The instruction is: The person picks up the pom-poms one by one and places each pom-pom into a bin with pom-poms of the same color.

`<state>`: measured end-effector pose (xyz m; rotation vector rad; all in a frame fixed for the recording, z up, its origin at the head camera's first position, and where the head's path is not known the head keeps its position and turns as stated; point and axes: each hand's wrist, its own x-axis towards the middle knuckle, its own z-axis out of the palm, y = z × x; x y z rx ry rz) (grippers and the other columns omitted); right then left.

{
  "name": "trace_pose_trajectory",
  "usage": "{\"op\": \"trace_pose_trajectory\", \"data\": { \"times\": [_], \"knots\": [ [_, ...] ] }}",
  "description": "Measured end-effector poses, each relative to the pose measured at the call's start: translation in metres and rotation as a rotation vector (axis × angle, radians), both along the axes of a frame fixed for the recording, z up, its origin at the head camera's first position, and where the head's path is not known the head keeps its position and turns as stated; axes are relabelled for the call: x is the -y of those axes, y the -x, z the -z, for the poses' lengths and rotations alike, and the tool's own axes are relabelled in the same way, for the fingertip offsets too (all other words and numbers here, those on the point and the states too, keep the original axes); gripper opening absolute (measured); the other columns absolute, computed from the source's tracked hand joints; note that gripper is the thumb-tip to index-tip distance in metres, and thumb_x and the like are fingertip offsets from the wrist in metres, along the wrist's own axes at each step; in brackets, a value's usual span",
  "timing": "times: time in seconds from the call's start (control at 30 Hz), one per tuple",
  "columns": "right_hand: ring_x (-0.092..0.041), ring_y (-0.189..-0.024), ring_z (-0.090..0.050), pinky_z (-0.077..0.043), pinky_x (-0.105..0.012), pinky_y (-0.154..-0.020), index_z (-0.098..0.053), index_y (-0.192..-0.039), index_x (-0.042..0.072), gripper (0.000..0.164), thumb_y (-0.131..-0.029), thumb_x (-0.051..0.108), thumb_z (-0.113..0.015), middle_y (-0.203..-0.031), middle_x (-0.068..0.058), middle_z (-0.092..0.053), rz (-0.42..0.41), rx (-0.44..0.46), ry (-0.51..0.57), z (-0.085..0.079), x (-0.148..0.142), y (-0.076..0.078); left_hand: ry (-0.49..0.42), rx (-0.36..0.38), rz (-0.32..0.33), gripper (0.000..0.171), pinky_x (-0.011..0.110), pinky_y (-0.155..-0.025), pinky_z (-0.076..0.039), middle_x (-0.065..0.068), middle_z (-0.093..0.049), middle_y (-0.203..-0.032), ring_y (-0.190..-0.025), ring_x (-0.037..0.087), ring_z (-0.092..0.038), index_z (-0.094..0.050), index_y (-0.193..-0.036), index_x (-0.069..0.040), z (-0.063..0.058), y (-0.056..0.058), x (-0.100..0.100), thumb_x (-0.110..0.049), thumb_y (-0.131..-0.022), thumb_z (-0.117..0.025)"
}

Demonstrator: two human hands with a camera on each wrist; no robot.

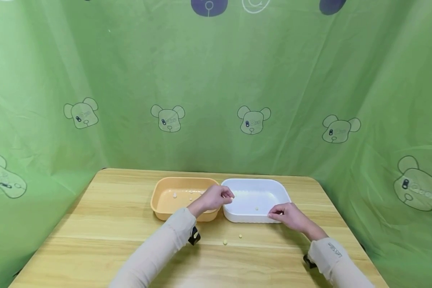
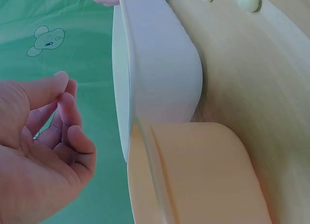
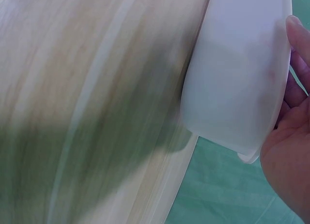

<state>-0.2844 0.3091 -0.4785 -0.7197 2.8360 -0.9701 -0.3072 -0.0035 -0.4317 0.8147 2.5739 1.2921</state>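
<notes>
My left hand hovers where the orange basin meets the white basin. Its thumb and fingertips pinch a small pale piece, mostly hidden by the fingers. In the left wrist view the thumb meets the index finger and the other fingers curl loosely. The right hand grips the near right rim of the white basin, thumb outside and fingers over the inner side in the right wrist view. A small pale yellow ball lies in the white basin. Several small whitish pieces lie in the orange one.
Two pale yellow balls, one larger and one smaller, sit on the wooden table in front of the basins. A green curtain with bear-head prints hangs behind and at both sides of the table.
</notes>
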Motion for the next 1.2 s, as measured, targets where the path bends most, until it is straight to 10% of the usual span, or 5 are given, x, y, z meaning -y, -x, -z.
{"op": "trace_pose_trajectory", "data": {
  "times": [1.2],
  "knots": [
    [-0.006, -0.071, -0.054, -0.046, -0.024, -0.063, -0.072, -0.086, 0.016, 0.012, -0.089, 0.026, -0.066, -0.080, 0.009, -0.066, 0.007, 0.004, 0.012, 0.001, -0.001, 0.000, 0.133, 0.030, -0.157, 0.008, 0.023, -0.067, -0.047, 0.000, -0.060, -0.080, -0.075, 0.013, -0.054, -0.068, -0.090, -0.005, 0.009, 0.038, -0.019, -0.006, -0.082, -0.069]
  ]
}}
